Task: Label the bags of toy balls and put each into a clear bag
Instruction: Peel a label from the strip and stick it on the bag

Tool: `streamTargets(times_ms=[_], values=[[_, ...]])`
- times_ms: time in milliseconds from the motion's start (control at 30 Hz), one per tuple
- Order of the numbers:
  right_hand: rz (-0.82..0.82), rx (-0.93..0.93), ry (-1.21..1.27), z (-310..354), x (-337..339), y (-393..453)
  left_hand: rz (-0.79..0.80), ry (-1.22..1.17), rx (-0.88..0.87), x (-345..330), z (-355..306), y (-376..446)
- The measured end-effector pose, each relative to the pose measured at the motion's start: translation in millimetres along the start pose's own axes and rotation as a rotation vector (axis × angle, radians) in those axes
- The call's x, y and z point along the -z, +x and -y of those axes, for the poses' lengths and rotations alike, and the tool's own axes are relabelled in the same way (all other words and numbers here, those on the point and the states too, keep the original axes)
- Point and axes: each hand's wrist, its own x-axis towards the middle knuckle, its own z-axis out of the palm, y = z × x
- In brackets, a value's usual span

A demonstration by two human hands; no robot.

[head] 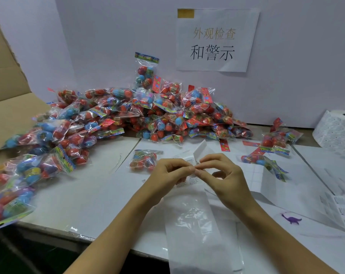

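Note:
My left hand [168,173] and my right hand [221,175] meet at the fingertips over the white table. Both pinch a strip of white warning labels [192,177] on its backing paper, which hangs down toward me. One small bag of toy balls [143,160] lies flat just left of my left hand. A big heap of bags of toy balls [148,115] fills the back of the table. Below my hands lies a long clear bag [197,224].
A roll of labels [337,129] stands at the far right, with loose label strips [341,208] trailing toward the front right. A few bags [274,141] lie right of the heap. A cardboard box [7,99] opens at the left. A paper sign [215,40] hangs on the back wall.

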Motion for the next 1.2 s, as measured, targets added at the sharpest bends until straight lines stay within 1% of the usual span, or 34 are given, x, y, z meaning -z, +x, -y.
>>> streamTargets(times_ms=[33, 67, 100, 133, 167, 200, 233, 267, 300, 333, 367, 400, 433, 467, 600, 633, 700, 767, 833, 900, 967, 1000, 1100, 1200], values=[[-0.013, -0.006, 0.036, 1, 1, 1, -0.030, -0.021, 0.009, 1, -1, 1], [-0.025, -0.037, 0.099, 2, 2, 3, -0.108, -0.041, 0.012, 3, -2, 2], [-0.042, -0.078, 0.166, 2, 4, 5, -0.236, -0.039, 0.009, 8, -1, 5], [-0.069, -0.126, 0.227, 2, 7, 7, -0.403, 0.005, -0.001, 13, -1, 8], [-0.105, -0.180, 0.276, 1, 10, 9, -0.579, 0.109, -0.008, 19, 1, 9], [-0.142, -0.232, 0.315, 0, 13, 11, -0.729, 0.261, 0.000, 24, 4, 10], [-0.168, -0.275, 0.342, -1, 15, 12, -0.819, 0.426, 0.034, 28, 7, 10], [-0.181, -0.307, 0.361, -1, 16, 13, -0.842, 0.581, 0.108, 32, 9, 10], [-0.185, -0.324, 0.373, -1, 15, 13, -0.802, 0.692, 0.221, 35, 10, 11], [-0.182, -0.327, 0.376, -1, 14, 13, -0.721, 0.736, 0.340, 36, 10, 12], [-0.176, -0.323, 0.367, -2, 14, 13, -0.634, 0.740, 0.438, 38, 12, 13], [-0.167, -0.320, 0.355, -1, 13, 13, -0.568, 0.741, 0.495, 39, 14, 14], [-0.158, -0.319, 0.347, -1, 13, 13, -0.541, 0.759, 0.512, 41, 16, 14], [-0.148, -0.321, 0.345, -1, 12, 13, -0.551, 0.785, 0.506, 41, 17, 14], [-0.120, -0.336, 0.351, 0, 12, 13, -0.680, 0.783, 0.415, 42, 15, 11], [-0.119, -0.335, 0.351, 0, 12, 13, -0.711, 0.770, 0.377, 42, 14, 10], [-0.121, -0.330, 0.347, 0, 12, 13, -0.789, 0.729, 0.249, 43, 13, 9], [-0.116, -0.317, 0.354, 0, 12, 13, -0.870, 0.675, 0.081, 40, 7, 7], [-0.099, -0.313, 0.363, 1, 12, 13, -0.867, 0.692, -0.137, 31, 0, 4], [-0.075, -0.308, 0.358, 1, 11, 12, -0.765, 0.762, -0.355, 21, -2, 3], [-0.059, -0.287, 0.357, -2, 11, 12, -0.593, 0.774, -0.520, 14, -1, 4], [-0.059, -0.275, 0.368, -3, 11, 12, -0.494, 0.760, -0.569, 10, 1, 4], [-0.100, -0.274, 0.428, -5, 10, 13, -0.234, 0.706, -0.608, -3, 5, 2], [-0.189, -0.299, 0.488, -6, 11, 15, -0.131, 0.708, -0.610, -9, 9, 2]])
